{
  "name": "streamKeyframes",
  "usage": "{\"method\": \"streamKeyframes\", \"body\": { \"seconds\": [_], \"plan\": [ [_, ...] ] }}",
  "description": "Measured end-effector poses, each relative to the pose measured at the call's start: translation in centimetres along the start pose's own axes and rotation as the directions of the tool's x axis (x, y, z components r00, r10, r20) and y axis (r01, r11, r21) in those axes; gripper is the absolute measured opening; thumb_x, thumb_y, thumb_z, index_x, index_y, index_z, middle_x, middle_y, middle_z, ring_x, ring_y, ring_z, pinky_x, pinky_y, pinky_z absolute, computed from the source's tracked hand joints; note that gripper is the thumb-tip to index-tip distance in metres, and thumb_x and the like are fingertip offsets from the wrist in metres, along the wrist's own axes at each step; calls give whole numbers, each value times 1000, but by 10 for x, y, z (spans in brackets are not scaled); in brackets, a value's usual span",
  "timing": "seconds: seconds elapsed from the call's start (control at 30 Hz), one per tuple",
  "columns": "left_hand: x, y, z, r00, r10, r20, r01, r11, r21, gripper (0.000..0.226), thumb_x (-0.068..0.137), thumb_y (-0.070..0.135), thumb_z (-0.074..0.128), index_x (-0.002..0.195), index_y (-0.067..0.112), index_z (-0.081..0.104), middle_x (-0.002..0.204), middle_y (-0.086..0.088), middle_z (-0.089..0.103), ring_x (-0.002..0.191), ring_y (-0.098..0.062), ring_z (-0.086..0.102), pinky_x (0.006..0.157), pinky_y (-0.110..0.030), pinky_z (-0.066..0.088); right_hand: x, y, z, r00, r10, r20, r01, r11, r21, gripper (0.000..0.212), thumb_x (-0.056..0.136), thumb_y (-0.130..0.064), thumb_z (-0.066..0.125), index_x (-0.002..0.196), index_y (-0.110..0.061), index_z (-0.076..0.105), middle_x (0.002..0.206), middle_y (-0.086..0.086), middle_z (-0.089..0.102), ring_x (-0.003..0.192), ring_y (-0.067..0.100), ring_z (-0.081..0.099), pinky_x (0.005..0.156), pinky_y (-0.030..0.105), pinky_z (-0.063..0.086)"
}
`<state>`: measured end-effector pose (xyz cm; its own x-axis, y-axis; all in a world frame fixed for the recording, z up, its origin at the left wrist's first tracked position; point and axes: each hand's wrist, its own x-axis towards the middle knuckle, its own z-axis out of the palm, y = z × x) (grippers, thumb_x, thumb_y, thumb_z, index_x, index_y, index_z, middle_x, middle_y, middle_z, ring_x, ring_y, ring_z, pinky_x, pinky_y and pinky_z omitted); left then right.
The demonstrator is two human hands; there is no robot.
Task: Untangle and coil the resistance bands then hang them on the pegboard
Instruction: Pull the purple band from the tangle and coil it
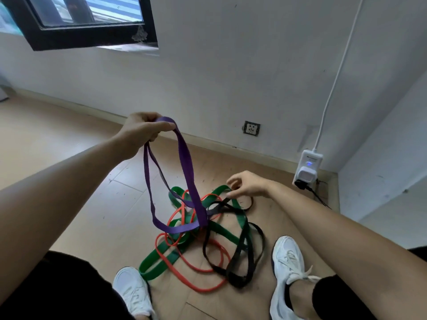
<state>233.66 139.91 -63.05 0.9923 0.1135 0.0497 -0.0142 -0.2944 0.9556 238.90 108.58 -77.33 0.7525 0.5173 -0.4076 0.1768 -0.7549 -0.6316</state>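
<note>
My left hand (143, 131) grips the top of a purple band (184, 162) and holds it up above the floor; its loops hang down into the pile. Below lies a tangle of a green band (159, 262), a red band (191, 269) and a black band (245, 255) on the wooden floor. My right hand (248, 184) hovers low over the far side of the tangle with its fingers loosely spread, touching or nearly touching the black and green bands; I cannot tell which. No pegboard is in view.
My two white shoes (132, 292) (288, 273) flank the pile. A white wall runs behind with a socket (251, 128), a plugged-in white power adapter (308, 168) and its cables at the right corner. A dark window frame (92, 31) sits upper left.
</note>
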Motion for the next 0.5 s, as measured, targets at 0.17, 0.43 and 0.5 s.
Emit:
{"method": "streamKeyframes", "body": {
  "seconds": [0.17, 0.43, 0.5],
  "plan": [
    [-3, 19, 2, 983, 81, 163, -60, 990, -128, 20, 71, 30, 81, 73, 17, 66, 61, 2, 40, 55, -12, 35, 57, -23, 29, -2, -75, 6, 947, -281, -153, 315, 904, 290, 95, 74, -43, 87, 153, -27, 38, 147, -1, 52, 129, 17, 53, 106, 37, 46],
    [1, 42, -6, 970, 196, 144, -141, 934, -328, 29, 67, 41, 87, 75, 21, 67, 58, 9, 42, 58, -11, 35, 61, -23, 30, 1, -139, -10, 892, -342, -295, 439, 811, 388, 33, 87, -22, 79, 117, -12, 68, 90, -6, 68, 83, 5, 63, 79, 25, 48],
    [1, 45, -7, 968, 203, 150, -145, 933, -328, 34, 67, 46, 88, 78, 21, 68, 60, 9, 42, 58, -10, 34, 60, -22, 30, 4, -140, -10, 889, -341, -305, 444, 806, 392, 28, 88, -24, 77, 114, -14, 70, 84, -14, 65, 81, 5, 61, 79, 25, 47]
  ]
}}
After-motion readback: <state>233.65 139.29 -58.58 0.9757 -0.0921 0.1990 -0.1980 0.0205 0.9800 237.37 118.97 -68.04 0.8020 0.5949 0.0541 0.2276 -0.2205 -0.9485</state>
